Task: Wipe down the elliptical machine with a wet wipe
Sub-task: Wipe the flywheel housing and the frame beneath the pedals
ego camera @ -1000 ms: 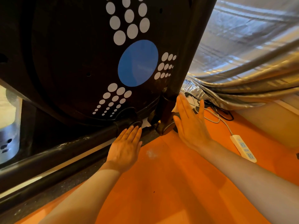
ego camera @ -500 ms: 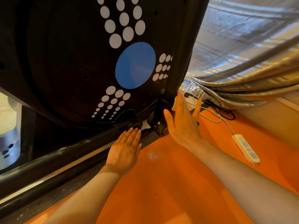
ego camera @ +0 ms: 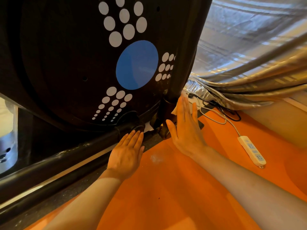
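Low in the frame, two bare forearms reach up over the orange mat (ego camera: 174, 193). At centre, the left hand (ego camera: 127, 151) lies flat with straight fingers at the base rail (ego camera: 66, 161), probably for support. Just right, the right hand (ego camera: 184, 128), fingers straight, presses a pale wipe (ego camera: 174, 111), barely showing, against the post's foot on the elliptical machine (ego camera: 74, 55), which fills the upper left. At right lie a power strip (ego camera: 251, 151) and silver cover (ego camera: 249, 55).
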A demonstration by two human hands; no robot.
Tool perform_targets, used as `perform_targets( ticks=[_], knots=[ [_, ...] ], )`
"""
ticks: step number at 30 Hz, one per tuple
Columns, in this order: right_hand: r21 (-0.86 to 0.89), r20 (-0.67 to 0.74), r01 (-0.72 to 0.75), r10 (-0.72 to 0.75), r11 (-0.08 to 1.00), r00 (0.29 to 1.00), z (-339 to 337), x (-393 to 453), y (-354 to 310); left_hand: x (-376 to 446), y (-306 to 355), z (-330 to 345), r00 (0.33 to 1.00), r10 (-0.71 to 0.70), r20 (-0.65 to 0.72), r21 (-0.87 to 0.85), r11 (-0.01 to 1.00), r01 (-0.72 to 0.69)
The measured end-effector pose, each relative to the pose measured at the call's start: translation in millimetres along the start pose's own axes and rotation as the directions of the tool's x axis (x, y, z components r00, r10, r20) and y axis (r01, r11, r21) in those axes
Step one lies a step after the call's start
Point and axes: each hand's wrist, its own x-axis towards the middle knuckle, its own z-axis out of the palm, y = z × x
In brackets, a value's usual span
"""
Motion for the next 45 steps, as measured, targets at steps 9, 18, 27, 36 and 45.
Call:
perform_targets(
  ticks=[9,18,27,36,45],
  knots=[
    [0.043,-0.026,0.140,-0.139,0.989,0.990,4.9,-5.2,5.3,1.2,0.6,2.0,0.997,0.021,-0.074,-0.023,0.999,-0.022],
    [-0.303,-0.052,0.137,-0.160,0.943,0.986,5.8,30.9,-38.8,0.9,-0.8,1.0,1.000,0.017,-0.024,-0.006,1.000,-0.017],
    [-0.658,0.172,0.033,0.107,0.753,0.979,-4.3,78.6,-78.5,1.8,0.0,3.3,0.997,0.018,-0.078,0.029,0.999,-0.016],
    [-0.563,0.167,-0.001,0.115,0.826,0.979,0.1,56.7,-73.8,1.9,-1.7,8.8,0.986,0.036,-0.165,0.064,0.998,-0.025],
    [-0.551,0.127,0.012,0.070,0.834,0.989,-0.2,73.5,-71.1,3.1,-1.8,10.6,0.980,0.048,-0.195,0.093,0.995,-0.030]
  ],
)
